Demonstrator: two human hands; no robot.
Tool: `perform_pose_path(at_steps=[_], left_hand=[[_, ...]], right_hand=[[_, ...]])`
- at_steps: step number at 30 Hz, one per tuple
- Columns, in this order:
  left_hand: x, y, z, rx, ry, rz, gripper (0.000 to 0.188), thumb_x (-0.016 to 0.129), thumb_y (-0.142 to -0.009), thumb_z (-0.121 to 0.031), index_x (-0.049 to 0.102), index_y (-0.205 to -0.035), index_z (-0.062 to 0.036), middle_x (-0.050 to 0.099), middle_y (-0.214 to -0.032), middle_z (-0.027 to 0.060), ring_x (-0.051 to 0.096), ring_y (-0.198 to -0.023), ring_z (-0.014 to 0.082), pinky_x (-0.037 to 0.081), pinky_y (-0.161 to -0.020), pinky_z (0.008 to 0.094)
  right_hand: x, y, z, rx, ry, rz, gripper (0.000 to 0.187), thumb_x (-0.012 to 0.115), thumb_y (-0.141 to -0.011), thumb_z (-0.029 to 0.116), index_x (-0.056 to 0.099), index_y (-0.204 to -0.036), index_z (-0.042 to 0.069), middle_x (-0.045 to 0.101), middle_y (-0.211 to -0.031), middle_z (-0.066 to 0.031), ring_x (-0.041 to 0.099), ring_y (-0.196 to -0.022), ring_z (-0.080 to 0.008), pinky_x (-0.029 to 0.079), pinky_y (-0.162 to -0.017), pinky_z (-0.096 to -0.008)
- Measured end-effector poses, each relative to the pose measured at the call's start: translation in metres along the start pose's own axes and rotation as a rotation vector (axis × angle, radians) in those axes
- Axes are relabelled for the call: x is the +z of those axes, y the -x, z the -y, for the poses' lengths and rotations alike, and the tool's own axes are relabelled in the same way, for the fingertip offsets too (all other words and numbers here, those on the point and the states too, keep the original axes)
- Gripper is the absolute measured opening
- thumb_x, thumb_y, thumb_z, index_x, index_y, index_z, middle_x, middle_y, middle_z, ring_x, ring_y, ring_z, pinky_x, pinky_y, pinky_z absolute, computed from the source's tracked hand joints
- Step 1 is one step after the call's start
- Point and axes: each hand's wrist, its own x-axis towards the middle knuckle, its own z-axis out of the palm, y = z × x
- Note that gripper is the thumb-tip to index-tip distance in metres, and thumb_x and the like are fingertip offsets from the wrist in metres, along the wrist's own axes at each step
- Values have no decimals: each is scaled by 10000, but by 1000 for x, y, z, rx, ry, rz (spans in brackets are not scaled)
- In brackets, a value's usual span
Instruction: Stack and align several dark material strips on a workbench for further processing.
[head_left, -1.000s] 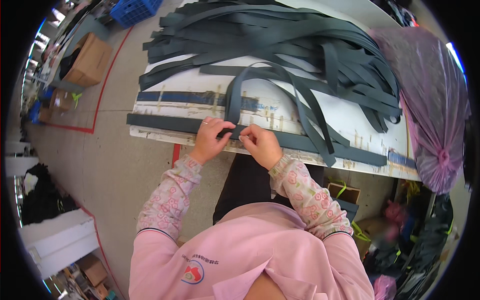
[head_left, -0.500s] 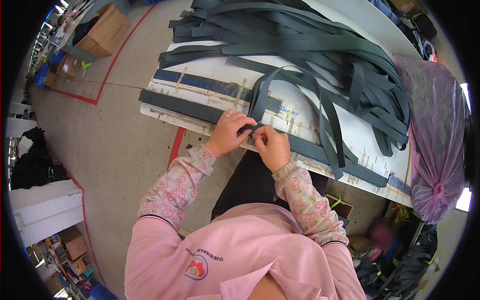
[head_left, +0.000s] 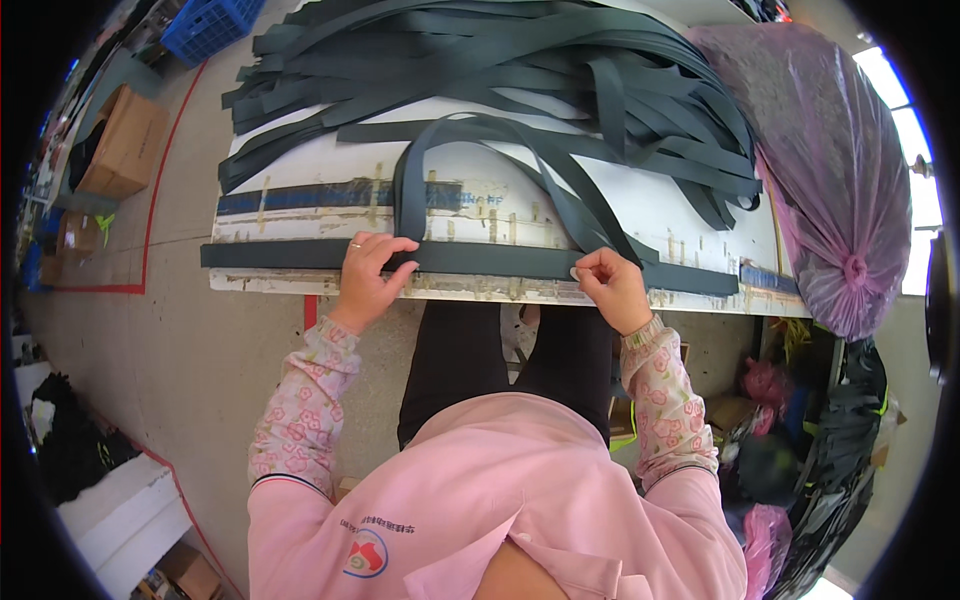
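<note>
A flat dark grey-green webbing strap [head_left: 500, 258] lies along the near edge of the white board table [head_left: 330, 218]. My left hand [head_left: 372, 278] spans it, fingers at its far edge and thumb toward the near one, with the strap between them. Farther right, my right hand [head_left: 612, 288] is closed, thumb and forefinger pinched together over the same strap. Whatever is in that pinch is hidden. Between my hands, a looped strap [head_left: 412, 185] arches up from the table and comes down beyond my right fingers.
A large heap of similar straps [head_left: 460, 65] covers the far side. At the right end stands a tied pink plastic bag [head_left: 830, 150]. A blue crate [head_left: 208, 28] and a cardboard box [head_left: 125, 145] are on the far left. Bundled dark straps [head_left: 850, 440] hang at lower right.
My hands, together before, are now apart: the right has moved right along the strap. My view has turned, so the table lies level and more to the left.
</note>
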Motion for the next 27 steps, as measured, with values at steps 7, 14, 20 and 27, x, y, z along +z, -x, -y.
perform_pose_path(at_steps=[7,14,20,27], left_hand=[[-1,-4,-3,-43,-11,72,385,852,-670,-184,699,-1013,-99,669,-970,52,555,-924,280,470,-830,375],[2,-3,-4,-32,-11,62,370,847,-675,-148,697,-1009,-98,674,-980,53,556,-932,285,469,-831,376],[0,-3,-7,-32,-21,57,362,844,-678,-136,695,-1005,-93,673,-970,57,558,-927,287,465,-835,377],[8,-8,-6,-21,5,59,345,838,-686,-130,695,-996,-88,666,-962,75,555,-923,295,460,-827,381]], right_hand=[[4,8,7,-132,169,-28,65,673,-809,72,649,-850,27,658,-686,-109,628,-608,-254,501,-598,-364],[11,11,-1,-205,267,-79,28,657,-832,109,641,-838,86,639,-638,-52,616,-604,-263,464,-841,-383],[16,11,-3,-238,351,-107,27,657,-837,106,644,-850,87,640,-639,-53,619,-607,-253,457,-869,-386],[-5,16,20,-88,-38,-89,93,680,-840,103,685,-889,24,655,-681,-111,630,-597,-180,503,-565,-322]])
